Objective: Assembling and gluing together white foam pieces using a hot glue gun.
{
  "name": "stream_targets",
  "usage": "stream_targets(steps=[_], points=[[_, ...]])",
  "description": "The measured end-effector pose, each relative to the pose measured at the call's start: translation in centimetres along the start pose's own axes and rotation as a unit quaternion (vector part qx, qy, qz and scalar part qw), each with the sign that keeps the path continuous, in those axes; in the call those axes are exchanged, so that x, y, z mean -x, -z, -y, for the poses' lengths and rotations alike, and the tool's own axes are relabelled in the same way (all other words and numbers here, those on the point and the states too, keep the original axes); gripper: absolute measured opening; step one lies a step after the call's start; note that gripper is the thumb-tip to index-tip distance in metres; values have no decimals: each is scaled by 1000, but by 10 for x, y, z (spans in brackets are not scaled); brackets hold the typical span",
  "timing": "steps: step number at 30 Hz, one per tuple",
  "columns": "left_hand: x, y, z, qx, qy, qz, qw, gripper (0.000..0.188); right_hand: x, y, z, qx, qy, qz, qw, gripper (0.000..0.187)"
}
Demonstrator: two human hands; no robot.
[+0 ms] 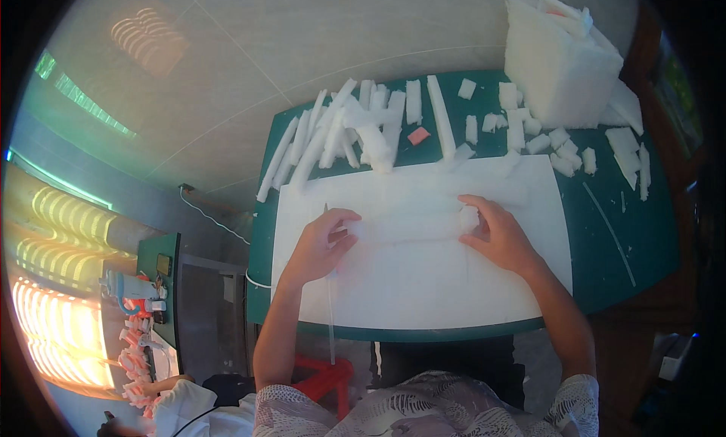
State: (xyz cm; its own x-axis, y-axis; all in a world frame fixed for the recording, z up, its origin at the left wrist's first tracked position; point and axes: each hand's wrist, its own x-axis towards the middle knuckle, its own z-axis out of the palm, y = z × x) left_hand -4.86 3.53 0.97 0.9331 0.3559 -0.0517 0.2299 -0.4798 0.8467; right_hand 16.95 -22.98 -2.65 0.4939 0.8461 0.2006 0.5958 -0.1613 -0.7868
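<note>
far left: pink pieces [134, 361], heaped; beside them, another person's white sleeve [190, 408].

left edge: green table [262, 233], curved in this view, bearing all that follows.

left rear: strips [310, 138], white, piled loosely, most with their long axis running away from the person.

left hand [331, 244]: fingers bent, thumb opposed, pinching the roll's left end. a thin dark tip shows above the knuckles; its kind cannot be told.

centre: roll [412, 227], white, lying on a white sheet [416, 301], its outline faint, white on white. long axis runs left to right across the person's front, crosswise to most strips. it spans the gap between the hands: rightward from the left, leftward from the right. neither hand is clearly nearer; each is at one end.

behind the roll: one pink chip [418, 136], well apart.

right hand [491, 229]: fingers and thumb curved, pinching the right end.

right rear: offcuts [561, 146], white, scattered; block [556, 70], white, bulky, beside them.
</note>
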Motion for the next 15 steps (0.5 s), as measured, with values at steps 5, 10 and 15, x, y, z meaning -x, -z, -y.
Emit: stream_targets(steps=[5, 10, 15], points=[[-2, -3, -7, -25, -9, -1, 1000, 30, -1, 6, 8, -4, -44, 32, 999, 61], [-8, -2, -14, -42, 8, 7, 999, 29, 0, 5, 7, -5, -63, 42, 997, 60], [-11, 0, -13, -36, 26, 18, 999, 30, -1, 8, 10, -3, -72, 54, 996, 60]])
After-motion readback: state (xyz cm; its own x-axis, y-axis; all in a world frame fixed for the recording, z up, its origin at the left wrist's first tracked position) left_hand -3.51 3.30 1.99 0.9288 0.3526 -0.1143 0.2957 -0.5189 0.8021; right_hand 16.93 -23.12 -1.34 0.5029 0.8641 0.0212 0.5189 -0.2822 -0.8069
